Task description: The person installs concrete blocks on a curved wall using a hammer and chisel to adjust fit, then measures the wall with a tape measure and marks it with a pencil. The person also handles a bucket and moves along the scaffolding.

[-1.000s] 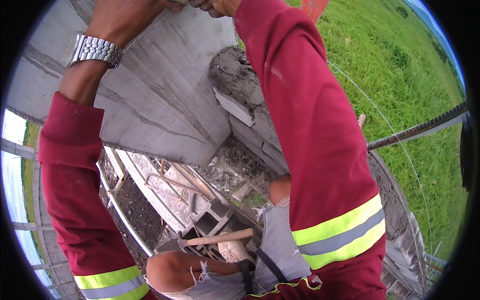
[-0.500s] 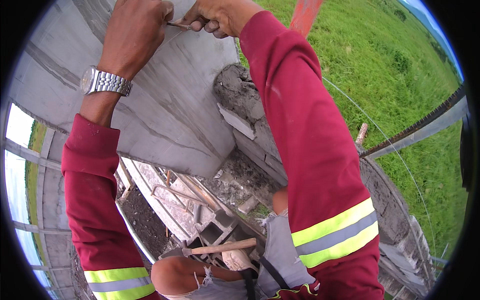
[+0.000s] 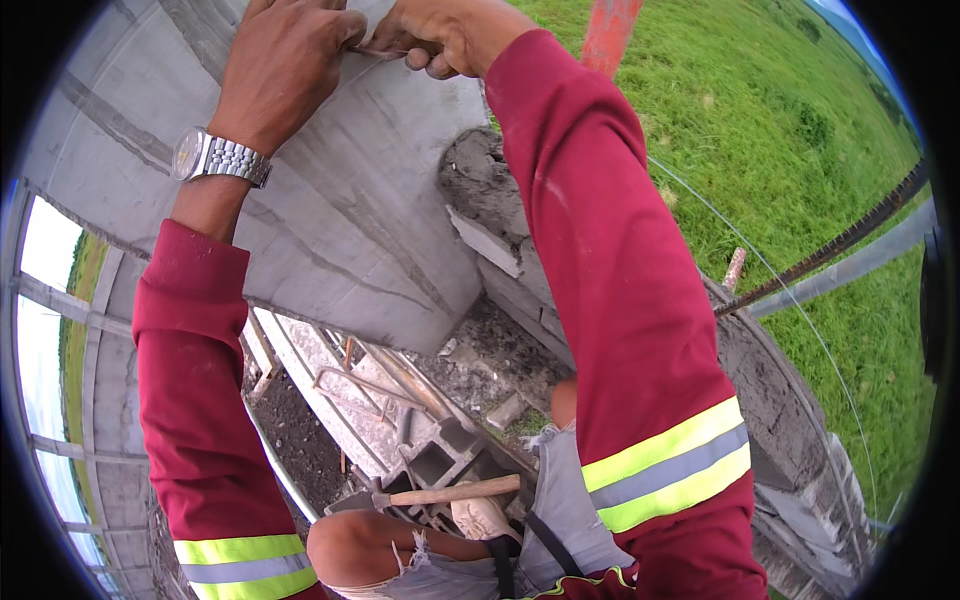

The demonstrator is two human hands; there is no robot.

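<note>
At the top edge, both my hands are raised in front of a grey concrete wall [image 3: 350, 220]. My left hand [image 3: 290, 65], with a metal watch on its wrist, has its fingers bent closed around one end of a thin, nail-like rod [image 3: 378, 53]. My right hand [image 3: 435, 35] pinches the rod's other end, its fingers curled. The rod lies roughly level between the two hands, mostly covered by the fingers. Its exact kind is hard to make out. Below, a hammer [image 3: 455, 490] with a wooden handle lies near my bent knee, above hollow concrete blocks.
A rough, mortar-topped block wall [image 3: 760, 400] runs down the right side, with grass beyond. A thin line [image 3: 790, 295] and a dark ridged bar [image 3: 850, 245] cross there. A red post [image 3: 610, 35] stands at the top. Hollow blocks [image 3: 440, 455] and planks are below me.
The whole view has shifted slightly, so the scene sits a little further right and lower. My hands keep their hold on the rod, which now shows less between the fingers.
</note>
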